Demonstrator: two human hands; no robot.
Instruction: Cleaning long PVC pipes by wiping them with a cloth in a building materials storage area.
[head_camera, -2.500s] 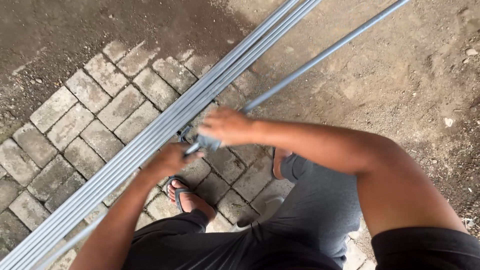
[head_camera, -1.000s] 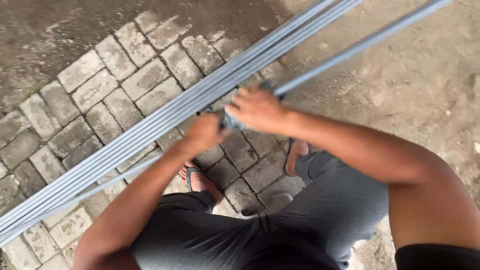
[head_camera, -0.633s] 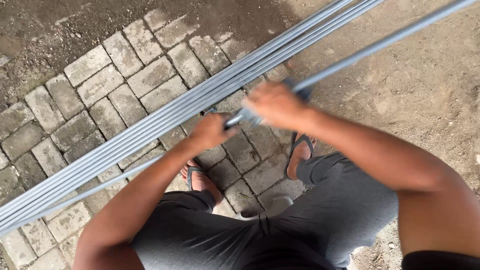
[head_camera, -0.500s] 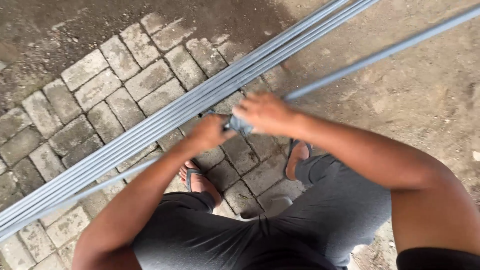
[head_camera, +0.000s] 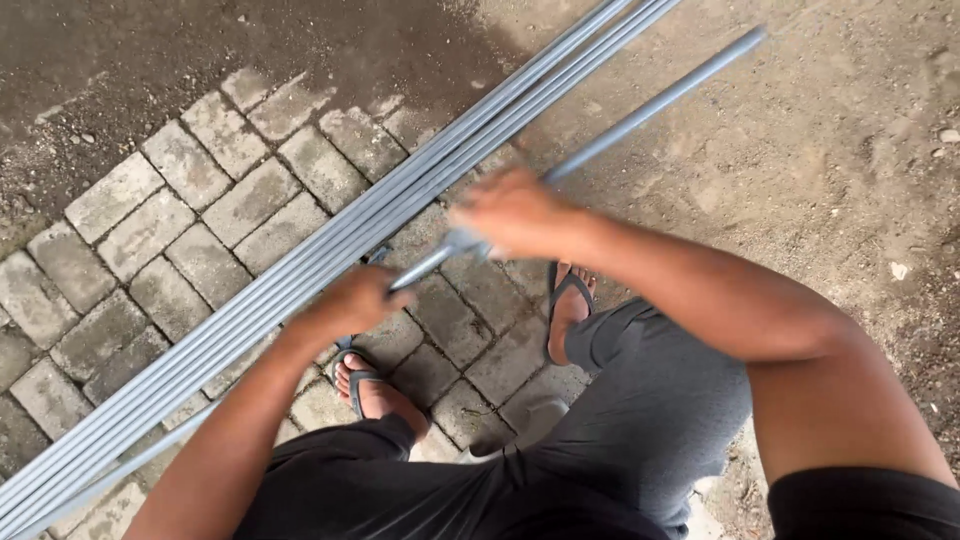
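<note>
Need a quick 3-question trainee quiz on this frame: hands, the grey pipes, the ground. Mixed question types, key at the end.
1. True or false: both hands grip the single long grey metal pipe that lies apart from the bundle.
2. Multiple choice: the bundle of long grey metal pipes lies over A) grass, B) grey paving bricks and bare dirt ground, C) a wooden bench.
3. Fill in: the feet wear dark ____.

Key
1. True. The left hand and the right hand both close on it; the right is motion-blurred.
2. B.
3. Flip-flop sandals.
</note>
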